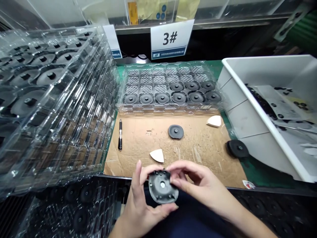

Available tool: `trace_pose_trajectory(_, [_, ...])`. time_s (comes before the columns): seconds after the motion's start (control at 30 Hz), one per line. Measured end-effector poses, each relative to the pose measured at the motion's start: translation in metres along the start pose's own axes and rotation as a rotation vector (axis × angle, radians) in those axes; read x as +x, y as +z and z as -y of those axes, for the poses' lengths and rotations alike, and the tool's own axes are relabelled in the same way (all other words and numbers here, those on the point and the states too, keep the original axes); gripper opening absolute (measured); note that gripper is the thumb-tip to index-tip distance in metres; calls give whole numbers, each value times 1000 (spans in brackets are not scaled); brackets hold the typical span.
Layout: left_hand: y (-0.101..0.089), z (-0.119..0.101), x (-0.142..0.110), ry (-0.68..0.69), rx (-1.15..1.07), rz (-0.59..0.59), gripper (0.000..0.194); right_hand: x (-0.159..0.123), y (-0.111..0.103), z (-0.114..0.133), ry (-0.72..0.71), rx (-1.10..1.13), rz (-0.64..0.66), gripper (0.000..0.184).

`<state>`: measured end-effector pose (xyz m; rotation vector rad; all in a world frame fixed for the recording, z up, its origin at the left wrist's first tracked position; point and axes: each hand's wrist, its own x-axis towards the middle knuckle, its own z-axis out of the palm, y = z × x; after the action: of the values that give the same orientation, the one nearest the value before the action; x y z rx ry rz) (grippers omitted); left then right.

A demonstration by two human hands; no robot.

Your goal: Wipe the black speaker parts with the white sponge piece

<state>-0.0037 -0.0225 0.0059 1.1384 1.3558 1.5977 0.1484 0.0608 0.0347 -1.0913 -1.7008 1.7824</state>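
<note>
A dark rounded plastic cover (158, 193), its hollow side with small posts facing me, is held up over the table's near edge. My left hand (142, 198) grips it by the rim, thumb below and fingers behind. The thumb and fingertips of my right hand (195, 178) pinch at its upper right edge; whether something small is between them I cannot make out. Just beyond my hands a white wedge-shaped piece (157, 155) lies on the cardboard (133, 132). Another dark cover (176, 131) rests farther back, knob side up.
Behind the cardboard sits a clear tray (148, 107) partly filled with covers. Tall stacked trays (81, 109) stand at left, a pen (120, 135) beside them. At right are a white bin (250, 99), a second white wedge (214, 121) and more covers (237, 148). A "3#" sign (170, 39) hangs behind.
</note>
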Motion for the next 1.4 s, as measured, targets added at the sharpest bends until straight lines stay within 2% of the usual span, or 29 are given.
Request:
trace_pose_trajectory(0.1, [-4, -4, -1, -92, -32, 47, 89, 2, -3, 14, 77, 97, 245, 12])
trace_pose_trajectory(0.2, [-9, -9, -2, -202, -27, 135, 57, 6, -7, 23, 151, 233, 379, 11])
trace_pose_trajectory(0.23, [-11, -10, -2, -240, -31, 177, 52, 6, -8, 24, 168, 270, 406, 12])
trace_pose_trajectory(0.33, [-14, -13, -1, -316, -7, 313, 63, 4, -9, 26, 178, 332, 455, 12])
trace_pose_trajectory(0.43, [-14, -11, -2, -305, 47, 405, 76, -2, -9, 21, 189, 368, 430, 1])
trace_pose_trajectory(0.53, [-13, -6, -4, -231, 106, 435, 79, -9, -9, 11, 260, 477, 366, 8])
trace_pose_trajectory(0.63, [-11, -2, -7, -145, 123, 440, 94, -16, -9, 3, 307, 567, 316, 14])
trace_pose_trajectory(0.7, [-9, -1, -8, -95, 112, 442, 104, -19, -11, 0, 295, 554, 275, 14])
trace_pose_trajectory(0.77, [-6, -1, -7, -77, 104, 453, 103, -22, -14, -3, 272, 515, 220, 15])
trace_pose_trajectory(0.93, [3, 1, 0, -78, 104, 452, 99, -26, -22, -9, 213, 339, 126, 18])
trace_pose_trajectory(1.07, [9, 2, 3, -78, 107, 462, 99, -31, -27, -16, 84, 195, 116, 11])
trace_pose_trajectory(1.27, [18, 2, 7, -152, 86, 487, 97, -35, -39, -22, 3, 363, 39, 15])
trace_pose_trajectory(1.4, [24, -1, 11, -253, 43, 507, 97, -33, -46, -16, 34, 218, 93, 13])
